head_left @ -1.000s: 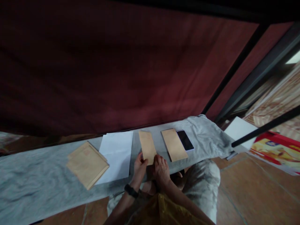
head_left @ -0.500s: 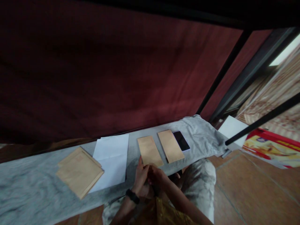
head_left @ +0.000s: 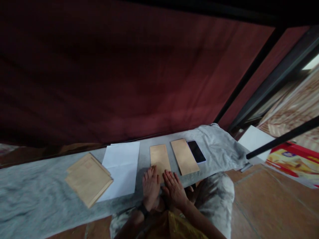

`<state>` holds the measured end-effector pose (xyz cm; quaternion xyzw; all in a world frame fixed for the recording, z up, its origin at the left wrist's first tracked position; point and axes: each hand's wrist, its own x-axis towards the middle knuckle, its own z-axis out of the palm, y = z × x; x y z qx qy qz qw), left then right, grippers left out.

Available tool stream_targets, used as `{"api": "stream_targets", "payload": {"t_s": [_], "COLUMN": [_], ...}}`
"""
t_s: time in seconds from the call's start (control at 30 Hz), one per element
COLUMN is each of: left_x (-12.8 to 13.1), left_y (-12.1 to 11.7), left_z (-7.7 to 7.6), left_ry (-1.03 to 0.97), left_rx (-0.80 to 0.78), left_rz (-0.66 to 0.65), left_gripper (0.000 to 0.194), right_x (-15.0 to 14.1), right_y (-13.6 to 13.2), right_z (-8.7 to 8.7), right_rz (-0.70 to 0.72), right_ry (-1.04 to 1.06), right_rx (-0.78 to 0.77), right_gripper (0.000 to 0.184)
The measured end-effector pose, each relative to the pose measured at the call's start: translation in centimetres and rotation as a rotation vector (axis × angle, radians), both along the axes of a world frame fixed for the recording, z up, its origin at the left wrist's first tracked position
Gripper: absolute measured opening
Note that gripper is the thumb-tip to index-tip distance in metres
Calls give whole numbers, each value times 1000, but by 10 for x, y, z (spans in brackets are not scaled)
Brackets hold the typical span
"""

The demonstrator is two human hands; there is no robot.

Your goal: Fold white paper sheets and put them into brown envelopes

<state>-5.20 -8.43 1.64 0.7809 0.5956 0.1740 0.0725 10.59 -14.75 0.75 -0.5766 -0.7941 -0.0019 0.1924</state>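
A brown paper envelope lies on the grey cloth in front of me. My left hand rests palm down on its lower left part, fingers stretched out. Flat on its lower right side lies my right hand, also with fingers extended. Both hands hide the envelope's near end. Just to the right is a second brown envelope, partly beside a dark phone. White paper sheets lie to the left, overlapped at their left edge by a stack of brown envelopes.
A grey cloth covers the long narrow surface. Behind it hangs a dark red curtain. Black bars slant down on the right. A red and yellow box and a white board are at the right, above the tiled floor.
My hands were together at the envelope's near edge; now they lie apart and flat on it. The envelope sits a little straighter. The view has shifted slightly.
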Motion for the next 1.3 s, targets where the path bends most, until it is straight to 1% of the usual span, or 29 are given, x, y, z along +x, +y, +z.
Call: {"api": "stream_targets", "payload": {"t_s": [0.07,0.1,0.2,0.3,0.47,0.57,0.63,0.77,0.9,1.0,1.1,1.3], "left_x": [7,11,22,34,49,56,58,56,48,42,38,28], "left_y": [7,12,38,70,118,137,143,144,135,124,114,96], "left_z": [0,-1,-10,-17,-16,-14,-15,-19,-27,-31,-31,-27], "left_ry": [85,122,200,211,162,139,129,120,128,143,156,154], "left_rx": [84,100,72,46,61,87,97,103,90,104,132,157], "left_rz": [-85,-121,-239,-357,-403,-403,-404,-418,-462,-503,-512,-562], "left_gripper": [51,52,54,55,52,43,38,38,55,59,57,55], "right_x": [0,0,0,1,1,1,1,1,0,0,0,-1], "right_y": [0,1,2,3,3,3,3,3,3,3,3,2], "right_z": [-5,-7,-11,-10,-8,-8,-9,-9,-8,-9,-9,-9], "right_rz": [-1,3,8,-1,-4,-11,-11,-18,-16,-7,-9,-3], "right_ry": [-36,-45,-56,-56,-69,-76,-80,-76,-63,-58,-53,-17], "right_rx": [14,16,17,16,9,0,-1,-3,-6,-3,2,31], "right_gripper": [57,57,55,56,62,62,63,62,60,61,62,61]}}
